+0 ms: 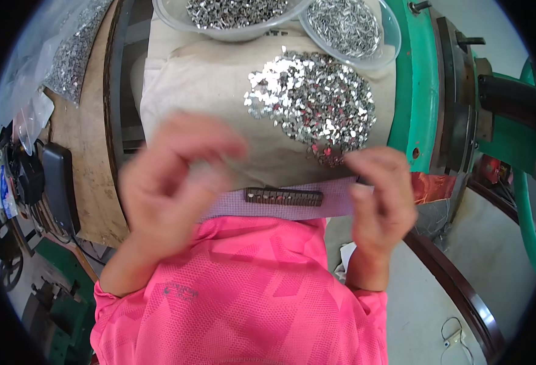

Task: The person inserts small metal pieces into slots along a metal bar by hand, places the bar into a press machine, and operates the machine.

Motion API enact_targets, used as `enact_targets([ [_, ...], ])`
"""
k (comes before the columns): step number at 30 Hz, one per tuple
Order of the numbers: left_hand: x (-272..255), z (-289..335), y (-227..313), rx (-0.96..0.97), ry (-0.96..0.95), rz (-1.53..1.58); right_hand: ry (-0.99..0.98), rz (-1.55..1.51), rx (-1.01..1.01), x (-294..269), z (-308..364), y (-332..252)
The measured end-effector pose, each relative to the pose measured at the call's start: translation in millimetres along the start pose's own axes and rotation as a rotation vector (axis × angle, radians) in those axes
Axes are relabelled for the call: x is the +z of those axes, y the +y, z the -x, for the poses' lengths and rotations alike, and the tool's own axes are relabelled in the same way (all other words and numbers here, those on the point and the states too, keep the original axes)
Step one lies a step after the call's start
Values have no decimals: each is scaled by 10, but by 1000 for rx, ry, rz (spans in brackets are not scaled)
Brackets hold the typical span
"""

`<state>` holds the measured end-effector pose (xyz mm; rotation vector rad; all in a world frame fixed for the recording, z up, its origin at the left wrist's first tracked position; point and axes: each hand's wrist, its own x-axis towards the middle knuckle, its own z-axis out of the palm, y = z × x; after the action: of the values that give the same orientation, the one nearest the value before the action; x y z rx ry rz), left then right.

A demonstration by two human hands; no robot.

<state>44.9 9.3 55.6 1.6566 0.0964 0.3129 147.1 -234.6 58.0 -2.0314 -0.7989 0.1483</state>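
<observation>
My left hand (173, 182) is raised over the left part of the cloth, its fingers curved and smeared by motion. Whether anything sits in them cannot be made out. To the right, my right hand (386, 201) hovers beside the near edge of a pile of small shiny metal pieces (335, 97), thumb and forefinger apart with nothing visible between them. Some pieces in the pile reflect pink. Between my hands, close to my body, a dark slotted bar (283, 198) lies on a light checked cloth (335, 193). Neither hand touches the bar.
Two clear plastic bowls stand at the back: a larger bowl (243, 35) of small metal parts and a smaller bowl (395, 42) of thin silvery pins. A plastic bag (67, 73) of metal pieces lies on the wooden board (94, 164) at left. Green machinery (411, 109) borders the right.
</observation>
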Motion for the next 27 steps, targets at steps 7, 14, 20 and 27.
enact_targets([
  [7,-265,-327,280,-133,-26,991,-177,-1618,28,-551,-366,-136],
  [14,-51,-244,302,-50,-58,1086,-301,-1745,-116,-105,-413,-261],
  [20,-104,-249,274,-142,-42,1185,-408,-1854,-213,-85,-439,-186],
  [27,-43,-49,45,-236,107,1056,-581,-1996,-316,-35,-666,87],
])
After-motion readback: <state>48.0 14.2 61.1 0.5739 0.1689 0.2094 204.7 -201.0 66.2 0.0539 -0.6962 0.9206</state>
